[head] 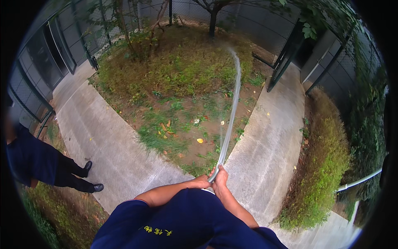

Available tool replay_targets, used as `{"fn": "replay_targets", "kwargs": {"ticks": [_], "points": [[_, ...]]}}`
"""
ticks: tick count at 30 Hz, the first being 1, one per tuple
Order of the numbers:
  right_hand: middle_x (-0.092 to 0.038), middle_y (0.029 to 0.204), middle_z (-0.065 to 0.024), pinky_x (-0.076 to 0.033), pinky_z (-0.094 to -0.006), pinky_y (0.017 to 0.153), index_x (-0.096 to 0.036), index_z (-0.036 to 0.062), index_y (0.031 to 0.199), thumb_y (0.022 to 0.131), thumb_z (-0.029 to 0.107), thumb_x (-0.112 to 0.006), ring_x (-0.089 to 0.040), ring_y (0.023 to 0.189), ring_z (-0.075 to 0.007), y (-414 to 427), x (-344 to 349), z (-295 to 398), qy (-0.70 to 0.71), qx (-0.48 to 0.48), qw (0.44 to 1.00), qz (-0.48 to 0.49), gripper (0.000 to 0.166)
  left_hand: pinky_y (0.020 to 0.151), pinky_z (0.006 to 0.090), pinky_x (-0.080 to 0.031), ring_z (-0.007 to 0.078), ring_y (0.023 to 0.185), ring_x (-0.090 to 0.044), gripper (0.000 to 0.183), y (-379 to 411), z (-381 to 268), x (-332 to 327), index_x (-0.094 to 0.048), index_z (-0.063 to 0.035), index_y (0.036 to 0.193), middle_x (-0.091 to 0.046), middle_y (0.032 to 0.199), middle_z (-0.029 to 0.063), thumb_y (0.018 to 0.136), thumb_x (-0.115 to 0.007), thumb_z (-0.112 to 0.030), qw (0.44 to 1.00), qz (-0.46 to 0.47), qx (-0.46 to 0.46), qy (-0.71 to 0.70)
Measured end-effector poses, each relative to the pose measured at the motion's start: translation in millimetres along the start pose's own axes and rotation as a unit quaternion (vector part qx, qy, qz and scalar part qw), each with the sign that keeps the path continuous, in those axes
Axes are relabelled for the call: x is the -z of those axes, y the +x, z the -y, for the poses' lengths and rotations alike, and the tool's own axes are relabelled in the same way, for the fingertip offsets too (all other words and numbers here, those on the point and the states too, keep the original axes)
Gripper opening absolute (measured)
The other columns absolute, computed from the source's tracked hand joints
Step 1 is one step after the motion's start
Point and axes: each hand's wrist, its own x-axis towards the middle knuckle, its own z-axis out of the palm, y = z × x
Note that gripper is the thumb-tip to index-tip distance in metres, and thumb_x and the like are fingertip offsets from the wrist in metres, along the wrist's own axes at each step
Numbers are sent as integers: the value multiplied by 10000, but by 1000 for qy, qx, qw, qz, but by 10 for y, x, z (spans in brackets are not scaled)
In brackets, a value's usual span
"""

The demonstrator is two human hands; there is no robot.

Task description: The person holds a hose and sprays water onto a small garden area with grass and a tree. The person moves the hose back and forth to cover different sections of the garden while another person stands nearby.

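Observation:
My left hand (202, 181) and my right hand (221, 176) meet close together in front of my chest, both closed around the end of a pale hose (213, 177). A stream of water (235, 93) leaves the hose, arcs forward over bare soil and reaches the low shrubs (199, 68) near a tree trunk. Part of the hose near my body is hidden by my hands and my dark blue shirt. Grass and fallen yellow leaves (200, 140) lie on the ground beneath the stream.
Concrete paths (108, 130) (264, 140) run along both sides of the bed. Another person (40, 158) in dark clothes stands at the left. A green metal gate (285, 59) stands at the upper right. A hedge (326, 155) and a white pipe (360, 180) are at the right.

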Motion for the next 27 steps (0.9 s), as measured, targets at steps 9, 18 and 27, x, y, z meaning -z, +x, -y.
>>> {"fn": "replay_targets", "kwargs": {"ticks": [9,18,27], "points": [[-495,541,-68,-392,-292,396,-531,18,773,930,255,-418,-462,417,-165,-60,-215,-89,-57,-4,998,29,306,529,319,-406,185,560,-536,242,-227,3,139,-588,-52,631,-569,607,68,678,-642,-283,999,-27,37,-25],[-494,537,-54,-384,-266,383,-538,12,772,921,230,-453,-442,395,-144,-111,-458,-262,-141,-45,982,120,278,579,310,-423,175,638,-553,228,-399,220,208,-605,-51,734,-593,677,51,659,-691,-249,991,-10,-37,-127],[-501,534,-64,-381,-261,392,-543,7,776,913,225,-462,-456,420,-140,-95,-556,-394,-185,-41,969,159,270,606,305,-434,158,681,-539,282,-617,201,304,-569,-47,755,-572,716,52,669,-704,-279,991,-20,-25,-126]]}}
